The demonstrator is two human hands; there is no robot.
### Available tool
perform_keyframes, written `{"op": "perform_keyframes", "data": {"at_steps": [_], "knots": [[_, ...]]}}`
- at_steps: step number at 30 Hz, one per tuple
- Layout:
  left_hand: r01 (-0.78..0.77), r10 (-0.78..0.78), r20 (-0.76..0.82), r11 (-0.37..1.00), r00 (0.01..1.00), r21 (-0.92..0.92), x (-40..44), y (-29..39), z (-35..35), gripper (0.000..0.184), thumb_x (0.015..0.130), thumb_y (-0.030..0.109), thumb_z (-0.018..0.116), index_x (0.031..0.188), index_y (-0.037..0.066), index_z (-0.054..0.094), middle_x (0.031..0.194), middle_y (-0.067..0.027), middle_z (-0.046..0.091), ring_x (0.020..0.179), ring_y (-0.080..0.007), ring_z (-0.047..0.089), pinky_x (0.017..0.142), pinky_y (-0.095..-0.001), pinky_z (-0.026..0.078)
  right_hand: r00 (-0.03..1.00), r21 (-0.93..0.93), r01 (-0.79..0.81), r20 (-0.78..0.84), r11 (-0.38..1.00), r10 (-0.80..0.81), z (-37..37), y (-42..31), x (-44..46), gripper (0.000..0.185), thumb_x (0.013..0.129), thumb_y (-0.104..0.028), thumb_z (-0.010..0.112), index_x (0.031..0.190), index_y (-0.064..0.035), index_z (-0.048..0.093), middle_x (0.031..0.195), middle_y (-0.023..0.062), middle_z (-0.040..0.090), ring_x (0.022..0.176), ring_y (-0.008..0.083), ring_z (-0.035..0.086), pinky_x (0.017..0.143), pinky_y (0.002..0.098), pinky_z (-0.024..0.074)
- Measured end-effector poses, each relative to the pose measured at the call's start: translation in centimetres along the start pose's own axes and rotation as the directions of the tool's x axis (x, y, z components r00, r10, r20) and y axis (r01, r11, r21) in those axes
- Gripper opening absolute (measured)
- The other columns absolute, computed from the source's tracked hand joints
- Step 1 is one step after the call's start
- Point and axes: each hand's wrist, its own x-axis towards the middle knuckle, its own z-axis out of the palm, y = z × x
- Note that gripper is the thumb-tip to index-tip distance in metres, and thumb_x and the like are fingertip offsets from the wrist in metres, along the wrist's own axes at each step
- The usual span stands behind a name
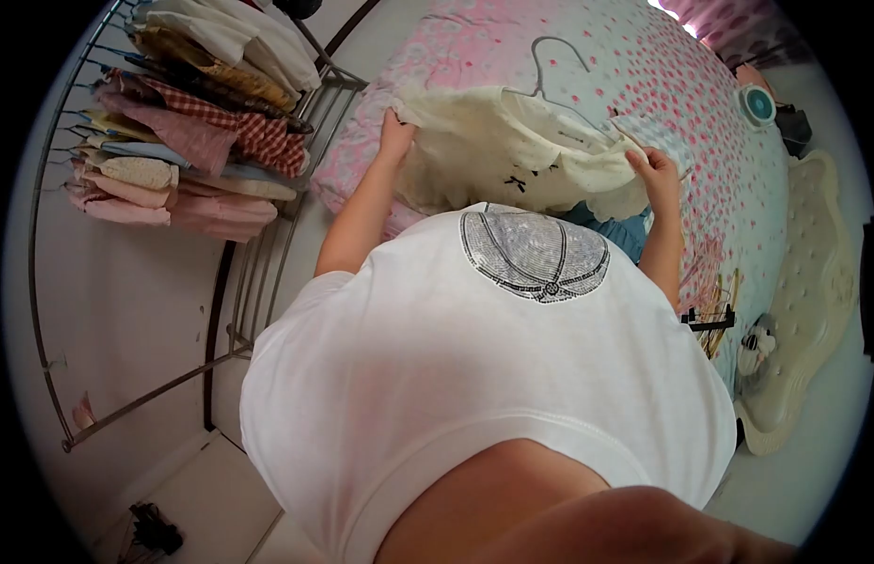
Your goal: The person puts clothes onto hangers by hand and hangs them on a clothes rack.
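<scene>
A cream-coloured garment (456,155) with small dark marks on its front is stretched between my two hands over the bed. My left hand (396,134) grips its edge on the left side. At the opposite edge, my right hand (653,167) pinches the fabric near the shoulder. A grey hanger (541,80) sits in the neck opening, its hook pointing away from me. Part of a blue denim-like cloth (620,235) shows beneath the garment, close to my right forearm.
The bed (456,38) has a pink and pale floral cover. On the left stands a metal clothes rack (44,207) with several hanging clothes (188,122). A small round fan (756,106) and a cream headboard (808,273) are at the right. Hangers (714,320) lie by the bed's near edge.
</scene>
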Motion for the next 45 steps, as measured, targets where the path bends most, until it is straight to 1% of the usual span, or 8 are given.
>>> {"op": "perform_keyframes", "data": {"at_steps": [7,10,13,19,28,37,40,45], "knots": [[-0.189,0.197,-0.077,0.977,0.977,0.097,0.2,-1.0,2.2,0.071,0.073,0.004,0.058,0.127,0.003,0.011,0.114,-0.016,0.042,0.099,-0.0232,0.05,0.082,-0.0313,0.042,0.999,-0.006,0.015,0.033,1.0,-0.014,0.2,2.2,0.3,0.021,0.075,-0.024,0.068,0.073,-0.0048,0.059,0.06,-0.0084,0.046,0.053,0.0018,0.036,0.048,0.0189,0.0271],[0.154,-0.166,0.009,0.885,0.986,-0.44,-0.6,2.2,2.4,0.073,0.076,0.009,0.061,0.128,0.005,0.01,0.12,-0.016,0.038,0.1,-0.0229,0.049,0.081,-0.0314,0.043,1.0,-0.012,0.02,0.023,1.0,-0.02,-0.2,2.5,0.3,0.021,0.075,-0.023,0.068,0.074,-0.0044,0.059,0.061,-0.008,0.047,0.054,0.0015,0.037,0.048,0.0185,0.0274],[0.162,-0.191,-0.005,0.846,0.982,-0.507,-1.1,4.7,2.3,0.064,0.078,0.015,0.063,0.126,0.006,0.022,0.109,-0.0136,0.047,0.096,-0.0202,0.051,0.077,-0.0288,0.044,0.999,0.049,0.005,0.039,0.999,-0.007,0.0,1.9,-0.2,0.021,0.075,-0.023,0.068,0.074,-0.0039,0.059,0.062,-0.0075,0.048,0.055,0.0015,0.039,0.049,0.0182,0.0284],[-0.176,0.199,-0.166,0.974,0.966,0.145,2.5,0.4,0.0,0.019,0.076,0.01,0.061,0.093,0.002,0.058,0.08,-0.0022,0.057,0.077,-0.0111,0.053,0.066,-0.0236,0.042,0.998,0.02,-0.022,0.064,1.0,0.021,-0.4,1.4,-0.4,0.02,0.077,-0.022,0.066,0.079,-0.003,0.06,0.068,-0.0053,0.054,0.059,0.0024,0.044,0.053,0.0178,0.0341],[-0.218,0.141,0.357,0.958,0.923,0.186,2.0,3.6,-3.8,0.021,0.083,0.017,0.057,0.097,0.002,0.061,0.084,-0.0018,0.06,0.077,-0.0098,0.054,0.07,-0.022,0.043,1.0,0.012,-0.03,0.006,0.999,0.03,-1.1,0.4,-0.7,0.019,0.079,-0.023,0.064,0.077,-0.0047,0.06,0.067,-0.0063,0.053,0.059,0.0023,0.044,0.053,0.0182,0.0331],[0.029,0.002,0.351,0.996,0.936,-0.083,1.6,6.4,-4.8,0.028,0.086,0.027,0.054,0.092,0.001,0.062,0.084,-0.0036,0.062,0.077,-0.0123,0.056,0.074,-0.0237,0.043,0.996,-0.069,-0.034,0.084,0.997,0.04,-2.4,0.8,-0.6,0.02,0.076,-0.023,0.067,0.075,-0.0046,0.06,0.065,-0.0062,0.051,0.057,0.0025,0.042,0.051,0.0186,0.0321],[-0.216,0.164,0.447,0.974,0.879,0.066,1.1,7.0,-3.2,0.024,0.084,0.024,0.057,0.091,0.001,0.063,0.084,-0.003,0.061,0.079,-0.0112,0.055,0.074,-0.0233,0.042,0.995,-0.103,-0.036,0.084,0.994,0.045,-2.3,0.7,-0.6,0.02,0.075,-0.022,0.068,0.075,-0.0042,0.06,0.063,-0.006,0.051,0.056,0.0026,0.042,0.05,0.0185,0.0318],[-0.231,0.106,0.568,0.961,0.816,0.153,0.0,6.2,-0.8,0.02,0.081,0.02,0.059,0.089,0.003,0.065,0.083,-0.0029,0.063,0.077,-0.0106,0.056,0.072,-0.0229,0.043,0.996,-0.07,-0.044,0.08,0.997,0.049,-1.8,-0.2,-0.8,0.021,0.076,-0.025,0.067,0.074,-0.0051,0.06,0.063,-0.0054,0.053,0.056,0.0029,0.043,0.052,0.0185,0.0331]]}}
